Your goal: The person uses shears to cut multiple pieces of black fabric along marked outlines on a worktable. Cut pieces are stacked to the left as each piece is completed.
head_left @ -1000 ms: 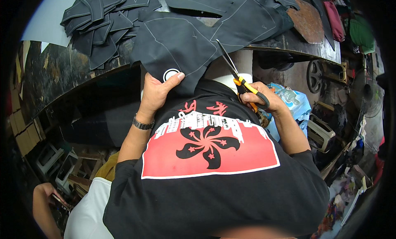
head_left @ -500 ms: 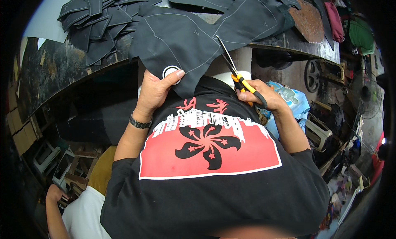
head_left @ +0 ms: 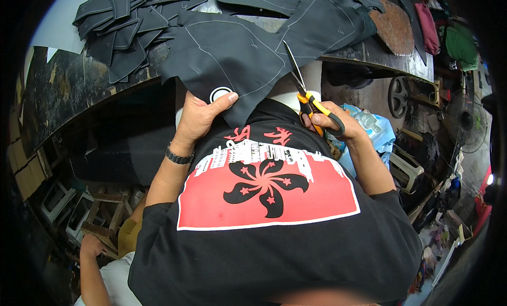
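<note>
My left hand (head_left: 199, 113) pinches the lower edge of a dark grey sheet (head_left: 222, 52), thumb on top. Thin pale outlines and small marks run over the sheet, which looks like leather or thick fabric. Beside the thumb is a white round shape with a black ring (head_left: 220, 94); I cannot tell if it is a separate piece. In my right hand (head_left: 338, 121) are scissors (head_left: 311, 106) with yellow-and-black handles. Their blades point up and away along the sheet's right part, the tip near a pale outline. Whether the blades touch the sheet is unclear.
Dark cut pieces (head_left: 124, 34) lie piled on the worn black table (head_left: 68, 84) at the far left. A brown rough-edged piece (head_left: 395, 28) rests at the far right. A fan (head_left: 467, 118) stands right. At the lower left, another person's hand (head_left: 92, 246) is near a wooden stool (head_left: 108, 213).
The scissors have shifted slightly right and their handles are wider apart. My left hand keeps its hold on the sheet. The other person's arm has moved right.
</note>
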